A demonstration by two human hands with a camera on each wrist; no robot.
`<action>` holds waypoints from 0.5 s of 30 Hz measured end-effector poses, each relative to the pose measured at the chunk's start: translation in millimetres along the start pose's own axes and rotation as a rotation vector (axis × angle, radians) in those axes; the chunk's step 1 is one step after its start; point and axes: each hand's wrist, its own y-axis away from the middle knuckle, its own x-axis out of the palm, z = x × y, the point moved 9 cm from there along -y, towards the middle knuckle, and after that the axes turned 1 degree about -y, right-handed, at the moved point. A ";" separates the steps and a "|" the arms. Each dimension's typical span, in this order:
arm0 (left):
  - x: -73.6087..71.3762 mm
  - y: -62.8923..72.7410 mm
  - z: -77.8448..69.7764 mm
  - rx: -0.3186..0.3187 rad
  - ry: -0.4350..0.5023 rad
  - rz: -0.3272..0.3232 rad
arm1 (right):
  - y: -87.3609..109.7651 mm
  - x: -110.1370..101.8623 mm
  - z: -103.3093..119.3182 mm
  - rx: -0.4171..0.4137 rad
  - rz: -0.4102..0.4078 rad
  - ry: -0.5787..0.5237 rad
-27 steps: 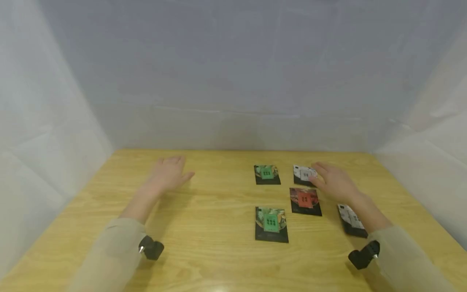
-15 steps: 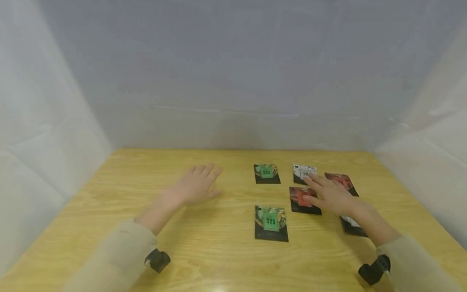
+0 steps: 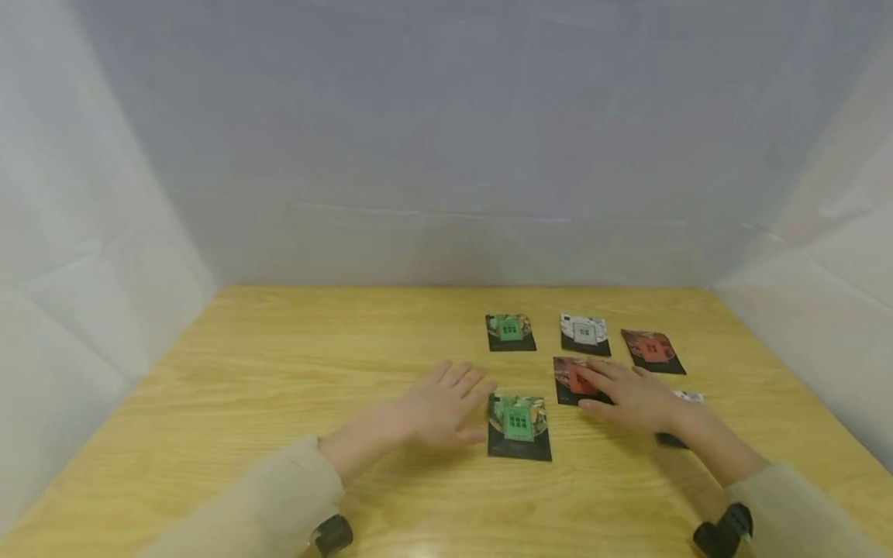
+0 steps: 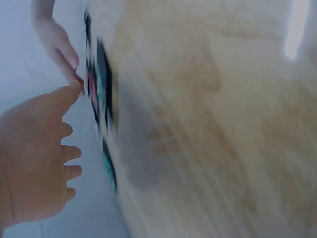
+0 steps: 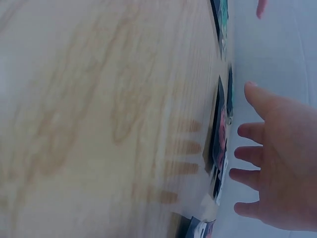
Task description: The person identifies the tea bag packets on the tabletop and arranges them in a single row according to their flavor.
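My left hand (image 3: 443,407) is spread with straight fingers, its fingertips right at the left edge of the front green-labelled packet (image 3: 518,426). Over the middle red-labelled packet (image 3: 568,384) my right hand (image 3: 631,399) reaches with loosely extended fingers, hiding part of it. In the right wrist view a gap shows between the right hand (image 5: 290,158) and the packets, and the hand holds nothing. The left wrist view shows the left hand (image 4: 34,153) raised off the wood, also holding nothing. A white-labelled packet (image 3: 689,396) is mostly hidden under the right wrist.
Along the back lie another green-labelled packet (image 3: 511,332), a white-labelled packet (image 3: 584,333) and a red-labelled packet (image 3: 653,350). All rest flat on the wooden table (image 3: 293,356). Pale sheeting (image 3: 446,155) encloses the back and both sides.
My left hand has swept right and nearer, up to the front green packet. The right hand has come nearer from the back white packet, uncovering it and the red one at right.
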 end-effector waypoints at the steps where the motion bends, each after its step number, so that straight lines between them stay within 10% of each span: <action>1: 2.5 -1.5 -4.8 0.010 0.013 0.009 | 0.0 1.7 -0.4 0.004 0.009 -0.003; 15: 20.3 -7.5 -47.7 0.097 0.066 0.120 | -2.7 11.1 -0.7 0.017 0.062 0.027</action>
